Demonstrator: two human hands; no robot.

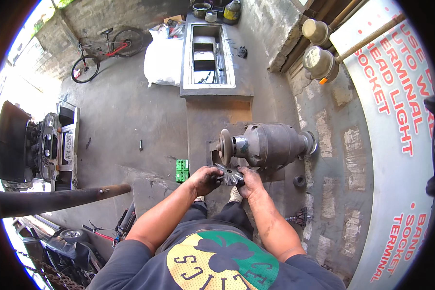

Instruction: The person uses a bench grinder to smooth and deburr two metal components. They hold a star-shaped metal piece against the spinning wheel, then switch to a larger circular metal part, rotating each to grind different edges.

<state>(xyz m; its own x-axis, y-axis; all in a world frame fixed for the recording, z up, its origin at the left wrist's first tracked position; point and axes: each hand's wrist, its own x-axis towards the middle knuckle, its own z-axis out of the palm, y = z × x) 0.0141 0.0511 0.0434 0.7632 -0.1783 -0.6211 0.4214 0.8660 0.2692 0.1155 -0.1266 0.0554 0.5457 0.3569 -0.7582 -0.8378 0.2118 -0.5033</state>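
Note:
Between my two hands is a grey metal claw-shaped rotor piece (231,176), with pointed fingers around a central hole. My left hand (206,180), its fingers blackened with grime, grips the left side. My right hand (250,181) closes on the right side. Just beyond them stands a big grey bench grinder (274,145) with a rounded motor body. Its left wheel (224,147), brownish and disc-shaped, is directly above the rotor piece in the view. Whether the piece touches that wheel I cannot tell. A second wheel (310,143) sits at the grinder's right end.
Left of my feet lies a green box-like battery (182,170). A dark pipe (63,200) juts in from the left. Ahead are a framed metal cabinet (209,55) and a white sack (163,59). A vehicle with its hood raised (46,145) and a bicycle (106,50) stand farther left.

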